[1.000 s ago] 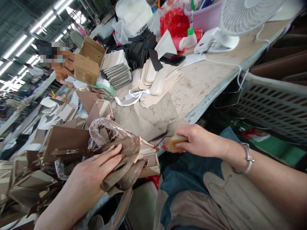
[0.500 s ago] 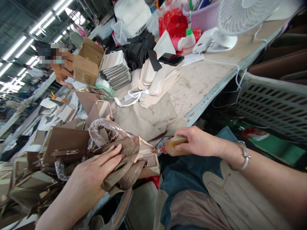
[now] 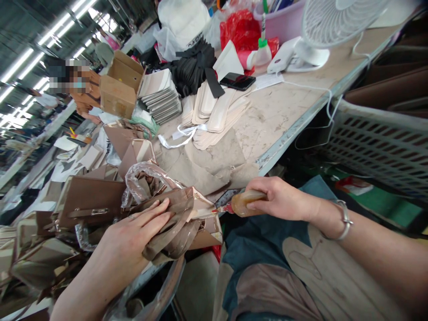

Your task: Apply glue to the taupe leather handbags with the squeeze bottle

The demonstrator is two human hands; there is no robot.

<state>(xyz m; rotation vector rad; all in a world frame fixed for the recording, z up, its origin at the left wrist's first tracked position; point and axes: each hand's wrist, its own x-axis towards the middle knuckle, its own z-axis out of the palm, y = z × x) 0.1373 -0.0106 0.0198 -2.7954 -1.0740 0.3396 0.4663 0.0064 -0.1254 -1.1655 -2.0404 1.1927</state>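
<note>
My left hand lies over the brown lining of a half-made handbag, its fingers together and gripping the cloth; the thumb is hidden. A plastic-wrapped handle loops up behind the fingers. In my right hand is a squeeze bottle of amber glue, held on its side. Its red nozzle points left and meets the pale open edge of the bag. Whether glue is coming out is too small to tell.
More brown bags crowd the left. Behind lie stacked pale panels, black straps, a phone and a cardboard box. A white fan stands on the table; a crate is at right. A co-worker is far left.
The bottle's nozzle has shifted very slightly along the bag's edge, and the lining under my left hand has moved a little. Both grips are the same; the whole view has drifted slightly.
</note>
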